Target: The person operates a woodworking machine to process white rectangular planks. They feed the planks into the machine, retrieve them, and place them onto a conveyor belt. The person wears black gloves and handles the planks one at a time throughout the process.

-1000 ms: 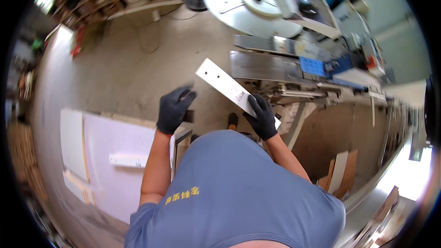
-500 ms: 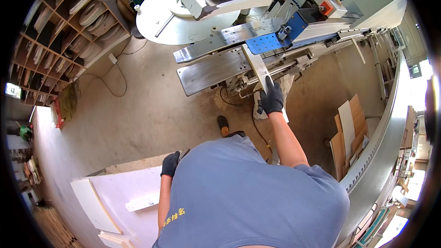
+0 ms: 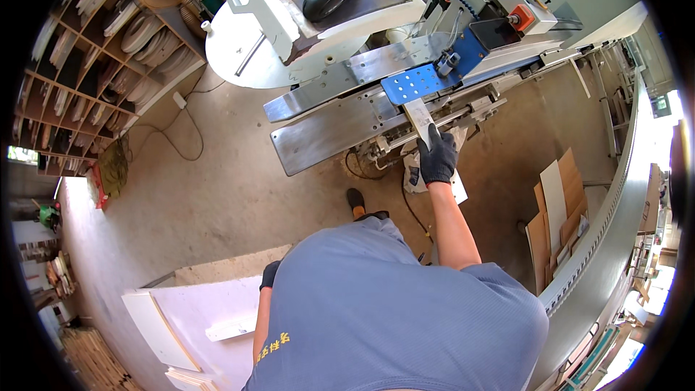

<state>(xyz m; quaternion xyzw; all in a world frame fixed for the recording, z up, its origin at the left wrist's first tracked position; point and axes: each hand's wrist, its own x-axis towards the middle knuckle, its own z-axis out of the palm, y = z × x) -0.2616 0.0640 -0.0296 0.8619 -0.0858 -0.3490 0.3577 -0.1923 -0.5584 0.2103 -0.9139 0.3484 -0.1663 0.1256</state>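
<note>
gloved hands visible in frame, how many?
2. Right hand pressing the white strip at the machine bed; left hand low beside the white panel, mostly hidden by the torso.

Light: bright, even daylight, glare at the right rim.
Shadows: soft, faint.
Sharpness: crisp centre.
Edges: strongly bent, dark, perhaps slightly blurred.
</note>
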